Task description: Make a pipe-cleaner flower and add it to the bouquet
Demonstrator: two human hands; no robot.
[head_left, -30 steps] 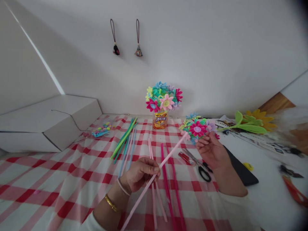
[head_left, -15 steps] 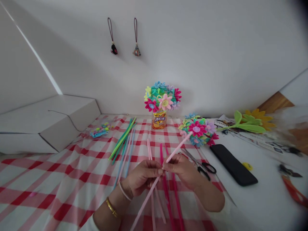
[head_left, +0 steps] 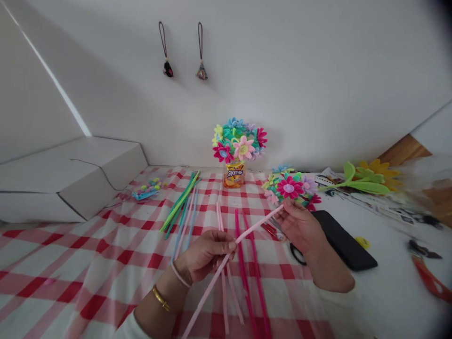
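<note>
My left hand grips a long pale pink pipe cleaner near its middle. The cleaner slants up to the right, and its upper end meets the fingertips of my right hand, which seems to pinch it. Just beyond those fingers, a bunch of pipe-cleaner flowers lies on the table. Loose hot pink pipe cleaners and pale pink ones lie under and between my hands. Green and blue pipe cleaners lie to the left.
A red-and-white checked cloth covers the table's left side. Scissors are partly hidden under my right hand, beside a black phone. A flower bouquet in an orange packet stands at the back, with a white box at left.
My right hand has moved away from my left hand, up and to the right, to the cleaner's upper end. It now covers most of the scissors. The cleaner lies at a flatter slant.
</note>
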